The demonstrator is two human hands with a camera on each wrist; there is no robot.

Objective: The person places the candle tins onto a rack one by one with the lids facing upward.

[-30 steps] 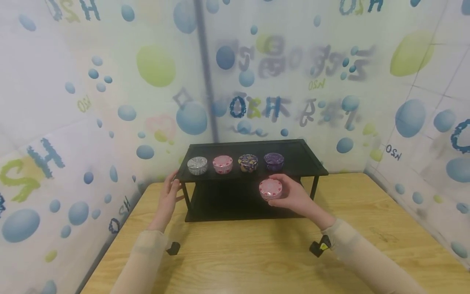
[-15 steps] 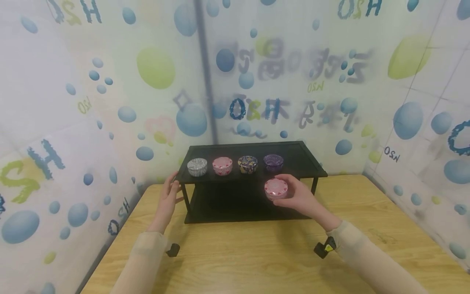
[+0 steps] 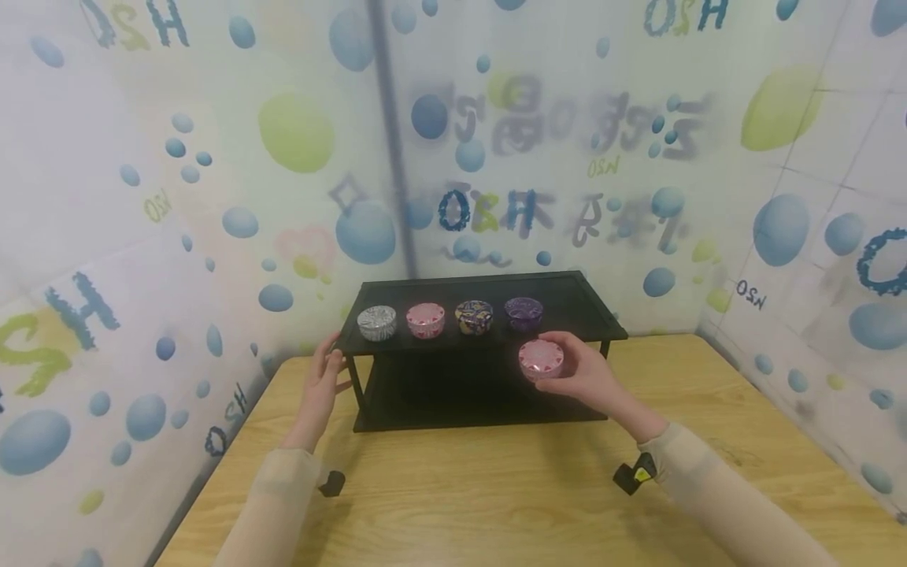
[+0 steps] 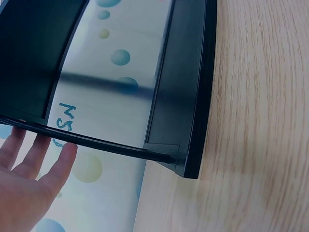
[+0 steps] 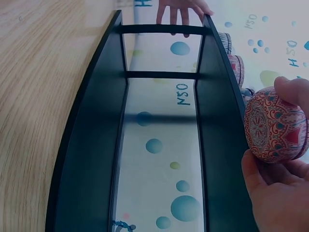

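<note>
In the head view, my right hand point(image 3: 591, 382) grips a small round pink patterned tin point(image 3: 541, 359) between thumb and fingers, in front of the upper shelf's right half. Red and teal ornament covers that tin's base in the right wrist view point(image 5: 270, 125), tilted toward the camera. My left hand point(image 3: 322, 386) touches the left end of a two-tier black rack point(image 3: 581, 303). Seen from the left wrist, its fingers point(image 4: 60, 166) lie nearly straight against the rack's end post. On the top tier stand a silver-grey tin point(image 3: 377, 324), another pink tin point(image 3: 425, 321), a multicoloured tin point(image 3: 474, 318) and a purple tin point(image 3: 523, 314).
The rack stands on a light wooden table point(image 3: 439, 488) close to the wall point(image 3: 453, 142), which has blue and green dots. The lower tier point(image 3: 439, 402) sits under the row of tins. Side walls enclose the table at left and right.
My right hand has shifted a little to the right with the pink tin, away from below the purple one. The left hand and the row of tins stay in place.
</note>
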